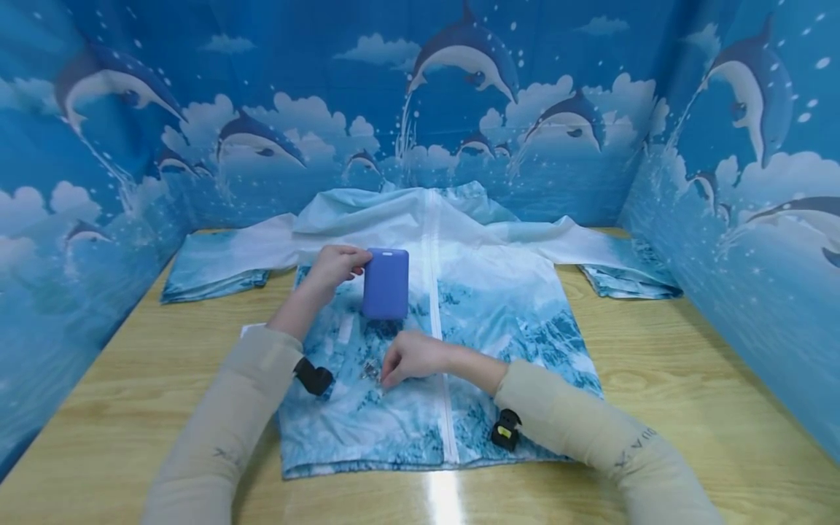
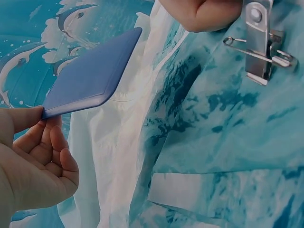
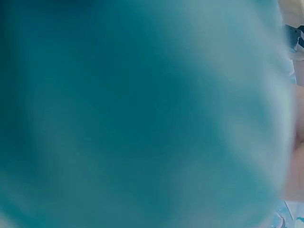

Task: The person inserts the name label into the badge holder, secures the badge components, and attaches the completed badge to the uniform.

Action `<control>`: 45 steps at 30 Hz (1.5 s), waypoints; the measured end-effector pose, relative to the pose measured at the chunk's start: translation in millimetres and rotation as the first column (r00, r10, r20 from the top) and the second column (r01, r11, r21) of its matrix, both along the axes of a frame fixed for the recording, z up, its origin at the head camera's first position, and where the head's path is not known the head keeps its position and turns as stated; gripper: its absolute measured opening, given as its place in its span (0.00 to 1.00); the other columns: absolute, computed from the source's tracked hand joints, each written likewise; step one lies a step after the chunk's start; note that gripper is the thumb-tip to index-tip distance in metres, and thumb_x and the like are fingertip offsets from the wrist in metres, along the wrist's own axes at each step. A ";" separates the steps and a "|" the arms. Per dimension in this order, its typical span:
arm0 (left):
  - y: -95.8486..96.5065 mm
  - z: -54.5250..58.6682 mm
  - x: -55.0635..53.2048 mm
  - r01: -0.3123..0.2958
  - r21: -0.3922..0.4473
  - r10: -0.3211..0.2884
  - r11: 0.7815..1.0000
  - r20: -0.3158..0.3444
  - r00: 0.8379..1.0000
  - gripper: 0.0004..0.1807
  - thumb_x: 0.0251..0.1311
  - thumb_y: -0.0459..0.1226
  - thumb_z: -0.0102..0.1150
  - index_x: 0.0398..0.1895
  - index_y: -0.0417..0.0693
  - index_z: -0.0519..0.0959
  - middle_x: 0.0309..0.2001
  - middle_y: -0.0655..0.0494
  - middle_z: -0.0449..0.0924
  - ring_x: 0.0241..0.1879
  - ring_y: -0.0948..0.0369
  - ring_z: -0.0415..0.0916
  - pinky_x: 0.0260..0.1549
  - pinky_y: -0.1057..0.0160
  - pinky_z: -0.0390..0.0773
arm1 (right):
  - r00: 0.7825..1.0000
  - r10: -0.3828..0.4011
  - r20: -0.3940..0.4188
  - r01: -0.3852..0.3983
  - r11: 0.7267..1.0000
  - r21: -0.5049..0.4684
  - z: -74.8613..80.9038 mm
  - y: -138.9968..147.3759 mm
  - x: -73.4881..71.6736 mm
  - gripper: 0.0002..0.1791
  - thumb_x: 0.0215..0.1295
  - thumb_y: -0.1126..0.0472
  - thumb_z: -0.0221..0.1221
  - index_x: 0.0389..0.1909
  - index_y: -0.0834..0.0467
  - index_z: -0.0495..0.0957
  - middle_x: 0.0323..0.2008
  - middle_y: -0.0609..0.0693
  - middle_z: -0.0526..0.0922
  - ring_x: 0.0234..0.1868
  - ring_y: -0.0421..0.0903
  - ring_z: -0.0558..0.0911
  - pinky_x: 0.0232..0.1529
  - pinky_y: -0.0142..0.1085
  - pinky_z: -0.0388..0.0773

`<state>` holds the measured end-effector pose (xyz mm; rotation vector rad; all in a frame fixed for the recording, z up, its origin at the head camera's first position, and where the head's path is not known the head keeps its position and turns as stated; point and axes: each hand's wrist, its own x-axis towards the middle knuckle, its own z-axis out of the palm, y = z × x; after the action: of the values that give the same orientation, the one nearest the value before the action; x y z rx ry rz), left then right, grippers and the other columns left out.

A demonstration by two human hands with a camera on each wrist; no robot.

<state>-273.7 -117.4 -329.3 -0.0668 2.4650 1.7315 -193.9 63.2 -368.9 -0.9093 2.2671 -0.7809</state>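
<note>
A person's left hand (image 1: 337, 266) pinches one corner of a blue flat case (image 1: 386, 284), holding it up over a spread blue-and-white jacket (image 1: 505, 313), forearm reaching forward. The right hand (image 1: 413, 357), reaching in from the right, curls its fingers beside a metal clip (image 2: 256, 42); whether they grip it cannot be told. The step appears to be handling case and clip together; the next move likely calls for a steady case. Beneath the jacket lies the worktop (image 1: 656, 357).
</note>
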 end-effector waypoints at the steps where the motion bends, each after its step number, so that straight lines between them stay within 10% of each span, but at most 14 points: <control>1: 0.2 -0.9 -0.5 0.002 -0.001 -0.002 1.000 0.004 1.000 0.19 0.64 0.42 0.53 0.49 0.35 0.77 0.39 0.47 0.75 0.44 0.51 0.70 0.52 0.49 0.67 | 1.000 -0.002 0.003 0.002 1.000 -0.003 -1.1 0.2 -0.1 0.03 0.58 0.63 0.63 0.30 0.56 0.85 0.24 0.44 0.83 0.24 0.39 0.78 0.28 0.30 0.74; 34: 6.2 -1.2 -4.4 0.026 -0.009 -0.026 1.000 0.014 1.000 0.20 0.64 0.43 0.53 0.50 0.37 0.77 0.44 0.45 0.75 0.47 0.50 0.70 0.53 0.49 0.67 | 0.985 -0.078 0.156 0.115 0.963 -0.244 11.9 18.6 -16.7 0.12 0.62 0.61 0.60 0.43 0.63 0.82 0.37 0.49 0.84 0.39 0.42 0.81 0.42 0.37 0.76; 45: 7.0 5.6 -0.4 0.025 0.083 -0.024 0.996 -0.011 1.000 0.20 0.65 0.42 0.52 0.51 0.36 0.76 0.43 0.47 0.74 0.47 0.49 0.68 0.55 0.49 0.65 | 0.943 -0.287 0.166 0.326 0.896 -0.301 27.7 43.1 -33.7 0.16 0.64 0.58 0.58 0.48 0.63 0.80 0.43 0.51 0.82 0.44 0.46 0.78 0.48 0.49 0.72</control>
<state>-274.1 -110.3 -323.8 -0.0199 2.3876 1.8262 -227.6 106.3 -341.3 -0.6245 2.2426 -1.3455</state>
